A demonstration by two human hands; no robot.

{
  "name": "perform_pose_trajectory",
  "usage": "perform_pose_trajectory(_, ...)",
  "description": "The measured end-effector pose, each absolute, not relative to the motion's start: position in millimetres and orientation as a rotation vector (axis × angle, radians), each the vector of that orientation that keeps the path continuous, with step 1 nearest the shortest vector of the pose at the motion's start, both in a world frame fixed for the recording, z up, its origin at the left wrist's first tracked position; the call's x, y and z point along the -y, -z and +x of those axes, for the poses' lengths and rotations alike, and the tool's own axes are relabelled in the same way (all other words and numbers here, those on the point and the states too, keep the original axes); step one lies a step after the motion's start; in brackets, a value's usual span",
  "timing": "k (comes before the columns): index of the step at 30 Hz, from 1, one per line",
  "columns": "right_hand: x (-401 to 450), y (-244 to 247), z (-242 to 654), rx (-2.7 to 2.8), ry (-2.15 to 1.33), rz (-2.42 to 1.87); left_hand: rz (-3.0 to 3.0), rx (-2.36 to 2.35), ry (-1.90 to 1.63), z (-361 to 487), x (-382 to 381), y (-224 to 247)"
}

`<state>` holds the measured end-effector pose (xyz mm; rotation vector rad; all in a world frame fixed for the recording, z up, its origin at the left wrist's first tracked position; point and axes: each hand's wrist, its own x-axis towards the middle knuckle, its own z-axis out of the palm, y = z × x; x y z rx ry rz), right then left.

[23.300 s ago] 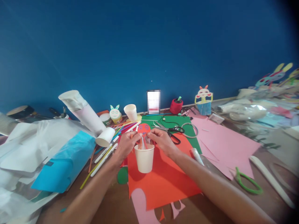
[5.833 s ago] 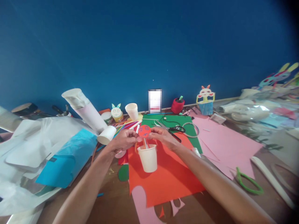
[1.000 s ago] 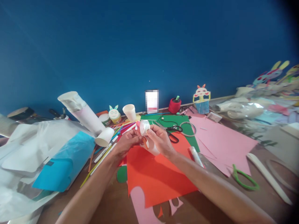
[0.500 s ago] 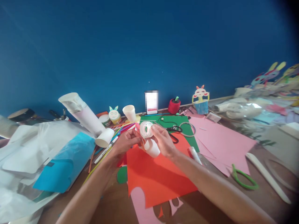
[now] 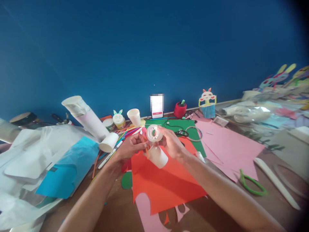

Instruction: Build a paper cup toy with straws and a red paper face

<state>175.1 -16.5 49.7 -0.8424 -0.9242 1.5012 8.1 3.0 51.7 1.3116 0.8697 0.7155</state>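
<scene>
My left hand [image 5: 132,146] is closed, pinching a narrow orange strip [image 5: 147,152] at the mouth of a white paper cup [image 5: 159,158]. Tilted on its side, the cup hangs just over a red-orange paper sheet [image 5: 166,188]. A roll of clear tape [image 5: 149,133] is gripped in my right hand [image 5: 172,143], just above the cup and close to my left fingertips. Some pink-red material [image 5: 144,131] shows behind the left fingers; what it belongs to is unclear. The right fingertips are partly hidden behind the roll.
Scissors [image 5: 181,133] lie on green paper [image 5: 173,123] behind my hands. Pink sheets [image 5: 231,141] and a green pipe-cleaner loop [image 5: 253,187] lie to the right. On the left are a paper cup [image 5: 108,142], a leaning white roll [image 5: 89,120] and a blue packet [image 5: 60,180]. A phone [image 5: 157,106] stands behind.
The tape roll has shifted slightly right, and my right hand has turned with it. The cup has dropped a little down and to the right, showing more of its side.
</scene>
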Motion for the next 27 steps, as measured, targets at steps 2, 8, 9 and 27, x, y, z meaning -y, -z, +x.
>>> perform_pose_trajectory(2,16,-48,174,0.856,-1.534,-0.835,1.303,-0.863,-0.725,10,-1,-52)
perform_pose_trajectory(8,15,-47,172,0.78,-1.427,-0.9,1.31,-0.833,-0.755,14,3,-53)
perform_pose_trajectory(9,15,-47,173,0.782,-1.415,-0.914,1.313,-0.836,-0.76,14,3,-53)
perform_pose_trajectory(27,4,-37,182,0.926,-0.944,-1.093,1.194,-0.846,-0.758,10,-1,-52)
